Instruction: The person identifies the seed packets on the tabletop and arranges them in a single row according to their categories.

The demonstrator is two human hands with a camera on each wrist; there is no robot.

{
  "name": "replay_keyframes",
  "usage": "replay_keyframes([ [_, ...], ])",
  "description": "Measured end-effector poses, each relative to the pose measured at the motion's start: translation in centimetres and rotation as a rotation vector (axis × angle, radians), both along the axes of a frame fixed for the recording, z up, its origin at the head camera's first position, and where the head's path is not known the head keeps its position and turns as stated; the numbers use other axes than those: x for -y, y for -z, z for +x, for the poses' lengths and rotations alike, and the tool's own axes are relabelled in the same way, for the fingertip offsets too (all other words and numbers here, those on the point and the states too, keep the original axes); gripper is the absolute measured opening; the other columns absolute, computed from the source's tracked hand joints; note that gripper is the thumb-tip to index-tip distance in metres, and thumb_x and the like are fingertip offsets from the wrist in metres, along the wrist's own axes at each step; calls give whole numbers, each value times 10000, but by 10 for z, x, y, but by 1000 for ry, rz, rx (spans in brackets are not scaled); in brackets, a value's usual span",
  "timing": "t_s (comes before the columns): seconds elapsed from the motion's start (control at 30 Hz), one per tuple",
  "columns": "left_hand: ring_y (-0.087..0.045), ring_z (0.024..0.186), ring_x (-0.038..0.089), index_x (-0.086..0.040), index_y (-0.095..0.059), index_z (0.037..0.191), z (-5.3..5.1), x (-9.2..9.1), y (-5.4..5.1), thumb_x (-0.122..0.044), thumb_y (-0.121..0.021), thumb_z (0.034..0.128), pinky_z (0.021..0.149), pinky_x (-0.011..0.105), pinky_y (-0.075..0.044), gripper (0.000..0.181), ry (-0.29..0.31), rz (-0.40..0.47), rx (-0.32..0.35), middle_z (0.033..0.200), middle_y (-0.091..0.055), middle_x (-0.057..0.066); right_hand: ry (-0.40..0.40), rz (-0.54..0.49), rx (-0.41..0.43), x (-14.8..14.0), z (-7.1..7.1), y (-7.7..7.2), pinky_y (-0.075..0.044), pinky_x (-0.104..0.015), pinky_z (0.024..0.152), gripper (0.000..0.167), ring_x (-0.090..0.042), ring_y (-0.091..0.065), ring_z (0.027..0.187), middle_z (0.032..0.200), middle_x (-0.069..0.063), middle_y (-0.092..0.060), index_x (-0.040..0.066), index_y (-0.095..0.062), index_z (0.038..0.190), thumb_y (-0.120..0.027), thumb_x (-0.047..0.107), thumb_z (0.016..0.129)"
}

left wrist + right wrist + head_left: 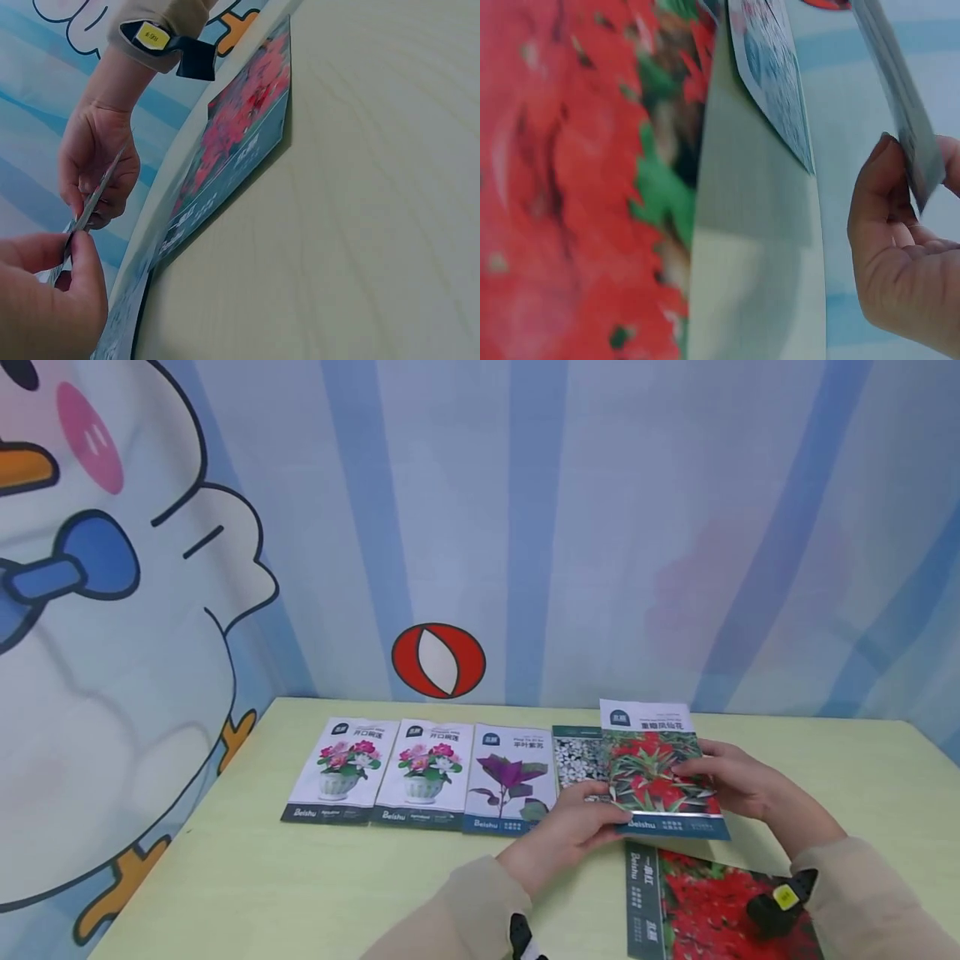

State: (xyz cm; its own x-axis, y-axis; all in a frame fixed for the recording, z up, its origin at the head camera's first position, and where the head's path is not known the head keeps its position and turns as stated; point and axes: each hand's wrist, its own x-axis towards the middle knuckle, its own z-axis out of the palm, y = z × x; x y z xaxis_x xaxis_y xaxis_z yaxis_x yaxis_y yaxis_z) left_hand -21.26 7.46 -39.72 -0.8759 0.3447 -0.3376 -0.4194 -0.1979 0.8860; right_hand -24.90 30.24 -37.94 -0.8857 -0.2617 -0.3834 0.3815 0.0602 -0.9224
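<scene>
Both hands hold a seed packet (pixel 660 781) with red flowers and a blue bottom band, raised off the table. My left hand (pixel 566 827) pinches its lower left corner, and my right hand (pixel 742 781) grips its right edge, thumb on the front. In the left wrist view the packet (pixel 99 187) appears edge-on between the two hands. The right wrist view shows it between the thumb and fingers of the right hand (pixel 904 255). Behind it, a white-flower packet (pixel 579 756) is partly hidden. Below my hands lies a larger red-flower packet (pixel 720 902), partly covered by the right sleeve.
Left of the white-flower packet, a purple-leaf packet (pixel 510 777) and two pink-flower packets, one beside it (pixel 423 772) and one farther left (pixel 341 768), lie in a row on the pale yellow table (pixel 300 893). A striped backdrop (pixel 465 527) rises behind the table.
</scene>
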Motion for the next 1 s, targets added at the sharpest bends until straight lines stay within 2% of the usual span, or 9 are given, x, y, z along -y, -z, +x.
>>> replay_keyframes([
  [0.07, -621, 748, 180, 59, -489, 1241, 2, -5, 1, 128, -607, 801, 760, 335, -547, 461, -9, -1, 2, 945, -628, 137, 3, 26, -9, -8, 0, -1, -528, -397, 816, 555, -195, -625, 892, 977, -30, -612, 1, -235, 1369, -546, 118, 924],
  [0.2, -632, 795, 212, 66, -489, 1231, 4, -13, 2, 147, -593, 792, 789, 364, -539, 458, -19, 24, 9, 944, -620, 143, 8, 77, -31, -22, -1, -2, -529, -414, 813, 381, -208, -627, 886, 971, -40, -615, 51, -360, 1217, -574, 114, 908],
  [0.3, -620, 797, 212, 62, -498, 1236, 5, -18, 2, 148, -579, 798, 804, 378, -533, 454, -23, 44, 6, 937, -607, 142, 6, 97, -39, -30, -2, -2, -530, -424, 809, 369, -209, -623, 887, 972, -40, -610, 59, -364, 1206, -576, 108, 908],
  [0.6, -582, 735, 178, 61, -536, 1200, 5, -28, 4, 152, -547, 807, 791, 358, -537, 403, -24, 60, 9, 905, -580, 125, -17, 196, -33, -47, -7, 2, -529, -424, 805, 589, -207, -624, 880, 980, -46, -593, -49, -197, 1347, -562, 107, 911],
  [0.83, -643, 849, 268, 63, -555, 1192, 4, -36, -1, 145, -564, 804, 771, 341, -545, 397, -39, 48, 32, 987, -576, 128, -7, 301, -30, -53, -10, 2, -531, -412, 800, 685, -191, -616, 868, 1006, -81, -577, -83, -141, 1376, -586, 119, 896],
  [1.0, -623, 959, 352, 89, -523, 1218, 6, -38, -3, 133, -554, 823, 802, 353, -536, 398, -3, 44, 31, 1055, -572, 160, 3, 366, -25, -56, -10, 3, -529, -406, 803, 762, -174, -605, 866, 1072, -138, -552, -107, -77, 1394, -596, 139, 894],
])
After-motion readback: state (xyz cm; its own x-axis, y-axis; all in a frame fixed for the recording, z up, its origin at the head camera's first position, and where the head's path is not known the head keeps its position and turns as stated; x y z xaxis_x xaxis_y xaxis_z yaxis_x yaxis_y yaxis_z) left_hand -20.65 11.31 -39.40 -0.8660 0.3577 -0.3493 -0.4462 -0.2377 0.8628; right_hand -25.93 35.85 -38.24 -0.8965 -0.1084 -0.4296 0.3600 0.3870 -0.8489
